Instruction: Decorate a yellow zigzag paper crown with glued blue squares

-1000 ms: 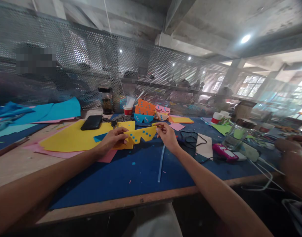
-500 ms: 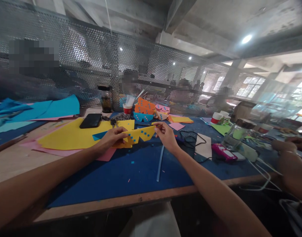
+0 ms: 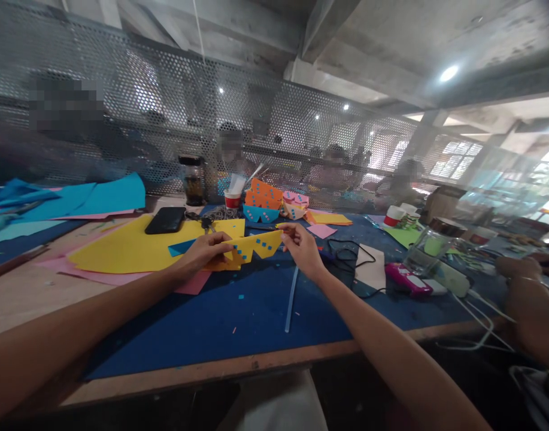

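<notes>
A folded yellow paper piece (image 3: 266, 244) with small blue squares on it and a notched lower edge is held above the blue table mat. My left hand (image 3: 209, 248) grips its left end, fingers on top and closed. At its right end, my right hand (image 3: 296, 240) pinches the corner between thumb and fingers. Under and behind my left hand lies a large yellow sheet (image 3: 121, 245) with a blue paper strip (image 3: 181, 247) on it. Behind the held piece stand an orange paper piece (image 3: 263, 194) and a blue one (image 3: 260, 214), both dotted with small squares.
A black phone (image 3: 165, 220), a lidded jar (image 3: 193, 182) and a red-white cup (image 3: 232, 199) stand behind. On the right are a black cable, a magenta device (image 3: 408, 279) and a glass jar (image 3: 429, 248). A person's hands (image 3: 519, 266) show at far right.
Both hands hold the yellow paper in nearly the same place; no clear movement shows beyond a very slight shift of the view.
</notes>
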`<state>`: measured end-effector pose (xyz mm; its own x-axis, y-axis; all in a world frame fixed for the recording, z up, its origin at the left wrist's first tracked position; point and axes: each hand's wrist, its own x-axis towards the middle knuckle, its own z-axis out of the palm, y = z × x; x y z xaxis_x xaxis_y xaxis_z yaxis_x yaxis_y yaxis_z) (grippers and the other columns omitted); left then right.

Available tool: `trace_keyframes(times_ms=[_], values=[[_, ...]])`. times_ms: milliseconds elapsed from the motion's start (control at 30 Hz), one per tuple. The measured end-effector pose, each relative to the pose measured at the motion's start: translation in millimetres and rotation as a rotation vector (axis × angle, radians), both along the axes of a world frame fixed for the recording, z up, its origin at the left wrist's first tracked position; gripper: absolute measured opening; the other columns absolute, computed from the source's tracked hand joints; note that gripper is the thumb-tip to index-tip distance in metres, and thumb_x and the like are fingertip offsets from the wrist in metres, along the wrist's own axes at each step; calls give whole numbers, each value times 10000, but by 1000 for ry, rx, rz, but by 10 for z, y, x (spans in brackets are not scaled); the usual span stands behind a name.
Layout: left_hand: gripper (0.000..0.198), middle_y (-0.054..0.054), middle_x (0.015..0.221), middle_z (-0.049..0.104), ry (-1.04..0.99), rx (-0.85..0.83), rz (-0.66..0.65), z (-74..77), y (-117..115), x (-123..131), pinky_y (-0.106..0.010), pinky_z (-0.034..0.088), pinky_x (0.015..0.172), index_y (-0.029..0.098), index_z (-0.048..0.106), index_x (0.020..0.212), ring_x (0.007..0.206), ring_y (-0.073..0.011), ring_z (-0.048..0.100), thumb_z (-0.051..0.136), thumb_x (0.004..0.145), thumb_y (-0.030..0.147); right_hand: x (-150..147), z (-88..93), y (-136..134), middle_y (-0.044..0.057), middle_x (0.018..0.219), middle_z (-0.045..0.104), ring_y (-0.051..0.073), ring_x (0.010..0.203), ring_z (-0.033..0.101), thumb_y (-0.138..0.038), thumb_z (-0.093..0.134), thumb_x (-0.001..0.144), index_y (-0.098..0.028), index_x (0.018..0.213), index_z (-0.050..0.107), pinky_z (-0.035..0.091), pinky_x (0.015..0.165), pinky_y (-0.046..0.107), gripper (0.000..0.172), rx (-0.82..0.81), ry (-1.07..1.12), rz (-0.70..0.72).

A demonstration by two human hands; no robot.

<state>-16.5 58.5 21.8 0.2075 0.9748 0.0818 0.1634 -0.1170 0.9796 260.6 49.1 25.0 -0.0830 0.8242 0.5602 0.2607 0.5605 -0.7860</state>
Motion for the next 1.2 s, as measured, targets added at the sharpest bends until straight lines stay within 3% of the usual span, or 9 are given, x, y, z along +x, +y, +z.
trace_keyframes(times_ms=[367,1200], values=[[367,-15,751,723,2,13,21,-5,11,5,-237,446,541,187,671,756,578,-156,652,864,649,480,-13,3,-14,-7,856,638,134,626,635,-356,604,934,-219,1117,662,546,647,287,236,7,-3,12],[335,6,635,673,34,41,57,0,17,29,-223,416,507,198,662,701,532,-149,624,829,627,478,-18,10,-34,1,891,659,135,643,634,-358,605,941,-234,1131,670,560,668,291,235,-3,-26,8]])
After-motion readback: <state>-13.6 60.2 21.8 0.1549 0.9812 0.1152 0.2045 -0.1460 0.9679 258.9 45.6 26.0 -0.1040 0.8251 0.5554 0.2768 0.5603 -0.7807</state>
